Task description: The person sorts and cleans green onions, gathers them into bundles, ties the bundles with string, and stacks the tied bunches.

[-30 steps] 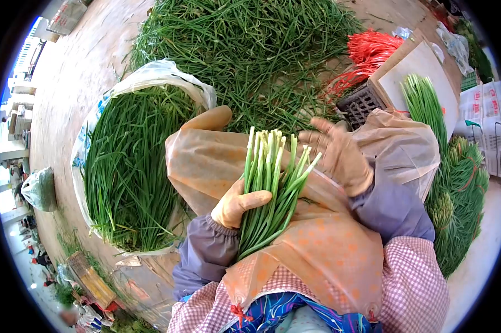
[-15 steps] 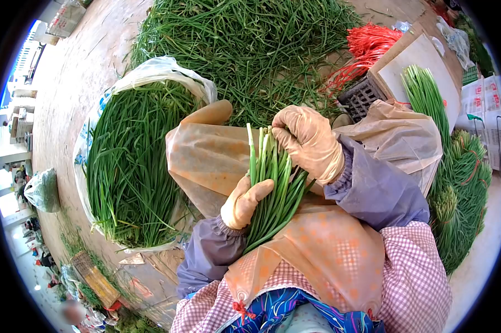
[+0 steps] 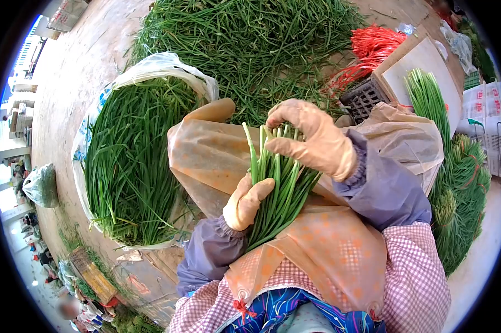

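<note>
So the bunch of chive-like green stalks [image 3: 284,200] is up over the lap, pale ends pointing away from the body, held in the gloved left hand [image 3: 245,204]. Thumb's laid across the front of it; the other fingers are mostly tucked behind, so I can't tell exactly how they're set. The right hand [image 3: 311,136], gloved too, is up at the pale ends. Its thumb and forefinger are parted in a C shape, other fingers bent, and honestly I can't tell if the tips are touching any stalks.

Under all that there's an orange-spotted, see-through plastic apron [image 3: 322,244] spread over the legs. Off to the left sits a white plastic bag [image 3: 178,67] stuffed with long greens [image 3: 131,161], and past the knees is a big loose heap of greens [image 3: 245,50]. Over on the right you've got a pile of red ties [image 3: 375,44] near a dark plastic crate [image 3: 364,104], a pale board [image 3: 420,69] with another bunch [image 3: 428,94] against it, plus some tied bundles [image 3: 464,194] nearer the body.
</note>
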The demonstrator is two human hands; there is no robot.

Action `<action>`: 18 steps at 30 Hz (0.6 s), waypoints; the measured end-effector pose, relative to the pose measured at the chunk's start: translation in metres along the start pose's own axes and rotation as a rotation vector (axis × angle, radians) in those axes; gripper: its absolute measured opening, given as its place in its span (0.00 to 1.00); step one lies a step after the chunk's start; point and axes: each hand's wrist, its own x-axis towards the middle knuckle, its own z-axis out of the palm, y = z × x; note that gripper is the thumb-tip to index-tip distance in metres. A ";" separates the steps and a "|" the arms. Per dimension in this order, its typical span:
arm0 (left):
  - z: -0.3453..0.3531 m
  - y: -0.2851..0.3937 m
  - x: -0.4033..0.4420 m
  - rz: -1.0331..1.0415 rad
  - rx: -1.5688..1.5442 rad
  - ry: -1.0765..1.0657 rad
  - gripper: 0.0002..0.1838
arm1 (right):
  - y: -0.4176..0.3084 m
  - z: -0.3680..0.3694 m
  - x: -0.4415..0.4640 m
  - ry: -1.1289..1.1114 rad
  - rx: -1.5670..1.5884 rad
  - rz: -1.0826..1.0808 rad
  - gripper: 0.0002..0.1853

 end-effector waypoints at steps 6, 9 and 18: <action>0.002 0.004 0.001 0.019 -0.048 0.022 0.28 | 0.017 0.018 0.001 0.248 0.311 0.047 0.06; -0.002 0.004 0.003 0.003 -0.065 0.030 0.30 | 0.023 -0.014 0.008 0.596 0.520 0.152 0.04; -0.005 -0.001 0.009 0.006 -0.216 0.076 0.36 | 0.176 -0.101 -0.062 0.679 1.237 0.488 0.13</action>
